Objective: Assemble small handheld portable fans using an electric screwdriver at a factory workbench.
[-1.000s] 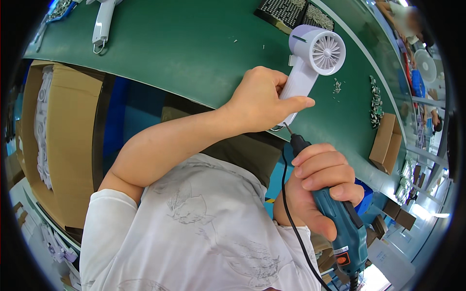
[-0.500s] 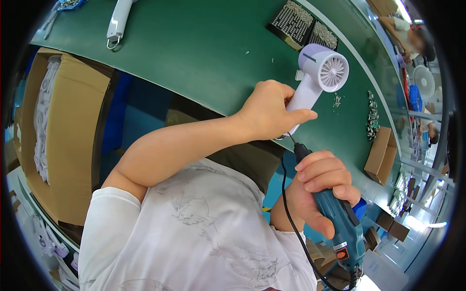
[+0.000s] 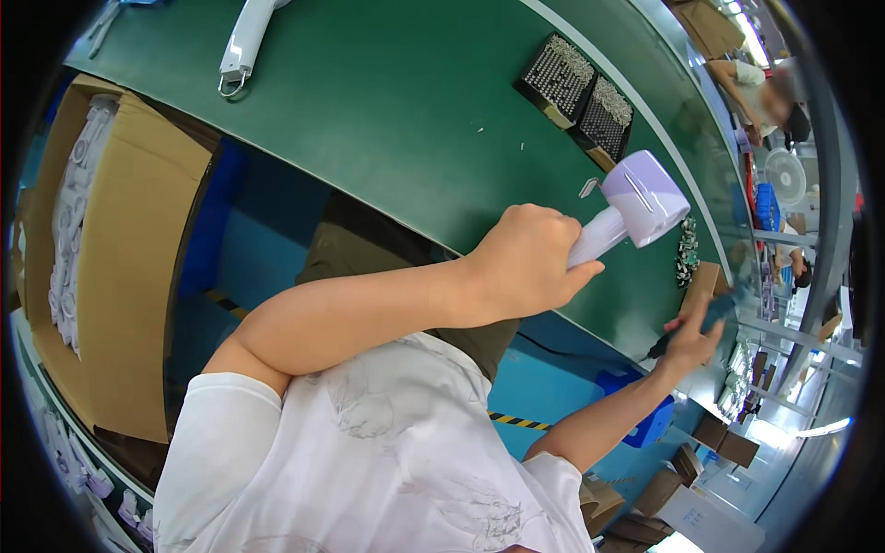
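Note:
My left hand (image 3: 524, 263) is closed round the handle of a white and lilac handheld fan (image 3: 647, 195). The fan's head points away to the right over the green bench, with its side turned to me. Off to the right, at the bench's edge, my right hand (image 3: 690, 339) grips a teal electric screwdriver (image 3: 726, 306), somewhat smeared by motion. Its dark tip end points down and left, apart from the fan, and a black cord trails left from it.
Two black trays of small screws (image 3: 557, 78) lie on the green bench (image 3: 387, 101), near a cluster of small parts (image 3: 687, 251) and a small cardboard box (image 3: 702, 281). Another white fan (image 3: 247, 41) lies far left. A carton of white parts (image 3: 138, 267) stands left; a person sits far right.
My right hand has carried the screwdriver away from the fan, to the right and farther off. The fan has turned, so its grille no longer faces me, and has shifted right and nearer.

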The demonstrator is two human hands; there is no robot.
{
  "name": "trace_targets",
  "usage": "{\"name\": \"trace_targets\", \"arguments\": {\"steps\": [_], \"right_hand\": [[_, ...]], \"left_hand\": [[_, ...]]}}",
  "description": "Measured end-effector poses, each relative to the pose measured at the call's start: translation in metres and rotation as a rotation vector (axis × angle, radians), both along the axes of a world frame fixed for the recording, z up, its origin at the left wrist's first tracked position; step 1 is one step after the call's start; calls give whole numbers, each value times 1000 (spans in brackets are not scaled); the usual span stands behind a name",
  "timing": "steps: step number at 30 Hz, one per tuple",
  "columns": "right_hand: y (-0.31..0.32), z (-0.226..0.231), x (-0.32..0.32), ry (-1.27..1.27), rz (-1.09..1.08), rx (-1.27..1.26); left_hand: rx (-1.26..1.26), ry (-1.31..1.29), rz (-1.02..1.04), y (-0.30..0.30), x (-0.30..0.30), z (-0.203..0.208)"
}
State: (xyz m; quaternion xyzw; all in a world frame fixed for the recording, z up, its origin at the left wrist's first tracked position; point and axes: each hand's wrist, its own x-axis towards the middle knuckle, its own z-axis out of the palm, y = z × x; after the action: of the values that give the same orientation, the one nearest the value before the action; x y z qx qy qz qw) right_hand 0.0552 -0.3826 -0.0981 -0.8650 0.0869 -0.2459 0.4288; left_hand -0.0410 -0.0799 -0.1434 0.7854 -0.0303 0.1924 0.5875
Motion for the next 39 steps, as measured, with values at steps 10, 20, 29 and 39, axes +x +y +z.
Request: {"name": "trace_targets", "arguments": {"steps": [10,20,29,39], "right_hand": [[-22,-43,7,229,-51,-876],[-23,-53,11,274,-114,-1051],[48,-18,-48,-410,124,-674],[131,-48,-102,154,690,814]], "left_hand": [[242,-85,22,0,-8,15],[306,-147,137,-5,-7,18],[304,-212,190,-12,-6,16],[403,-288,137,-23,-4,16]]}}
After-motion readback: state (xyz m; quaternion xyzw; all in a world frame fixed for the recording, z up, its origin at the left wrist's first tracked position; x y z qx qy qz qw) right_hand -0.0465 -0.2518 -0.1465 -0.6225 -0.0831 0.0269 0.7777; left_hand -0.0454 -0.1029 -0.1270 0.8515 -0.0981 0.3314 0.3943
